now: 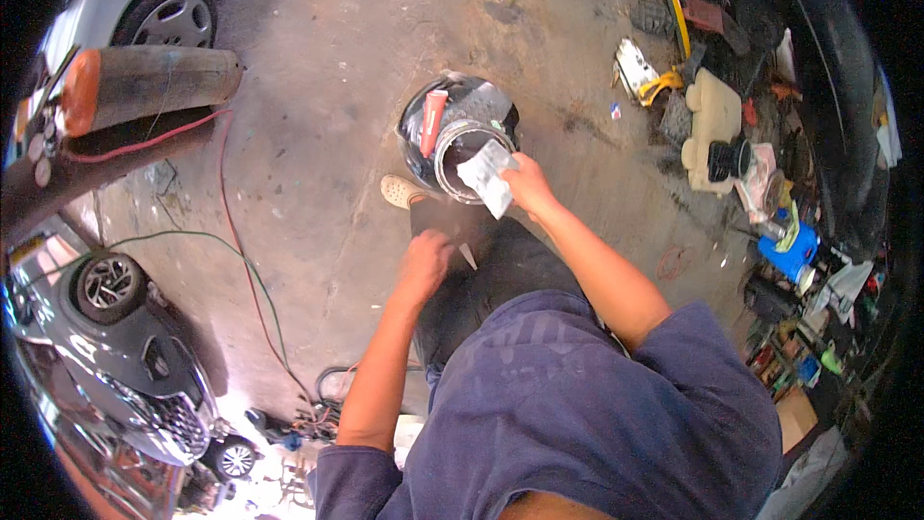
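Note:
In my right hand (527,183) is a flat, pale rectangular plate (497,195) smeared with white paste, gripped by its edge. It is over the mouth of a round open tin (440,166), whose inside looks dark grey. My left hand (426,258) is closed, slightly blurred, in front of my dark trousers. A thin whitish pointed piece (468,256) shows beside it; whether the fingers hold it is unclear. Beyond the tin's left rim lies a red tube (433,123) with a pale end. Tin and tube rest on a black, shiny rounded object (472,94).
A beige clog (397,191) stands left of the tin. Red (223,173) and green hoses (252,270) cross the concrete floor at left. An orange-ended cylinder (154,87) and parked cars (125,356) stand farther left. Car parts, a blue container (789,250) and clutter line the right.

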`<state>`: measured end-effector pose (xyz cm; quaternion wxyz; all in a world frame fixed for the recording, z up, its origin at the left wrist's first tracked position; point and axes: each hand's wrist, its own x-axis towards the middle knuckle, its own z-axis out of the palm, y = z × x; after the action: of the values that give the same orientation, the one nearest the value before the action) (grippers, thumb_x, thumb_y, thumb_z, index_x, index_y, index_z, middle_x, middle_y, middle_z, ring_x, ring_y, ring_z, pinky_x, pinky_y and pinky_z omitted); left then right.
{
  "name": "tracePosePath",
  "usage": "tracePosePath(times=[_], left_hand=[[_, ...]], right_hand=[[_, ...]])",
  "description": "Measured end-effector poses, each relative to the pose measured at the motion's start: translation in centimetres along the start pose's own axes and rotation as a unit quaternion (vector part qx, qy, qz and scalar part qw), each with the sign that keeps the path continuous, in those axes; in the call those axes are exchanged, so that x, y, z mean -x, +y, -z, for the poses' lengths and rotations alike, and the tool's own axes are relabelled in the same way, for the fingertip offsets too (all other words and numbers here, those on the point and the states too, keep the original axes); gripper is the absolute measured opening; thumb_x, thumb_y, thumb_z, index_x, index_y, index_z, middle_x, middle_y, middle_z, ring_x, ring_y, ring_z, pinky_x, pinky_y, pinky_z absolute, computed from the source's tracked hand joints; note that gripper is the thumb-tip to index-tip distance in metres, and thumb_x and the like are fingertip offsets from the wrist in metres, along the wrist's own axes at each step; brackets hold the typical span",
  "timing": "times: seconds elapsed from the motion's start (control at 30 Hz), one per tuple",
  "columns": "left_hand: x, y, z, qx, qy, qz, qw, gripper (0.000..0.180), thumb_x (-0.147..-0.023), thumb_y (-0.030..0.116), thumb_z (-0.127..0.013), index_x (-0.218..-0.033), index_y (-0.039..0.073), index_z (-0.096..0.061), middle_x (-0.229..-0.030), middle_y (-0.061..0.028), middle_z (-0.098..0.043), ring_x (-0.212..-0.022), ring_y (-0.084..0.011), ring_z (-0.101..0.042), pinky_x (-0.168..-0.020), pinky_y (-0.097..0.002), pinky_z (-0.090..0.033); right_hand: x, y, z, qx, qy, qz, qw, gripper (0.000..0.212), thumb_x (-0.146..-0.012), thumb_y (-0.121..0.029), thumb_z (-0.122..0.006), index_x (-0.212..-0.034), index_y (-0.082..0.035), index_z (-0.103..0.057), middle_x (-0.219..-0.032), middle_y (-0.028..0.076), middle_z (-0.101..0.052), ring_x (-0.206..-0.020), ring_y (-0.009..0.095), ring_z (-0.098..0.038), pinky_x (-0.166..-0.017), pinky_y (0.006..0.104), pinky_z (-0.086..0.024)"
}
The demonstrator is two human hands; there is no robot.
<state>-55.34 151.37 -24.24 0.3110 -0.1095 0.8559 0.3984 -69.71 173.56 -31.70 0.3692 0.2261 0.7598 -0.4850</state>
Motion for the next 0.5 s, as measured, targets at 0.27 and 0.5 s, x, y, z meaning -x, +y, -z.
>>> tracePosePath(times=[0.27,0.5], left_hand=[[-2.1,-0.5,3.0,0.166,0.129,0.113,0.971,0.042,-0.1,0.035,-0.056,-0.118,-0.002,-0.063,-0.102,-0.0289,-0.068,-0.1,-0.0456,-0.065,-0.086,-0.0488,-0.049],[-10.4,2.5,-0.9,0.315,0.108,0.074,0.94,0.054,-0.102,0.043,-0.05,-0.131,-0.001,-0.059,-0.121,-0.0246,-0.066,-0.116,-0.0365,-0.062,-0.1,-0.0404,-0.046]], right_hand=[[11.0,-10.0,8.6,0.151,-0.025,0.12,0.981,0.03,-0.088,-0.014,-0.061,-0.114,0.002,-0.064,-0.098,0.014,-0.071,-0.091,0.021,-0.066,-0.082,0.0352,-0.05],[19.9,-18.7,11.5,0.207,-0.057,0.159,0.964,0.028,-0.088,-0.01,-0.062,-0.112,0.004,-0.062,-0.097,0.007,-0.068,-0.09,0.011,-0.061,-0.082,0.0281,-0.049]])
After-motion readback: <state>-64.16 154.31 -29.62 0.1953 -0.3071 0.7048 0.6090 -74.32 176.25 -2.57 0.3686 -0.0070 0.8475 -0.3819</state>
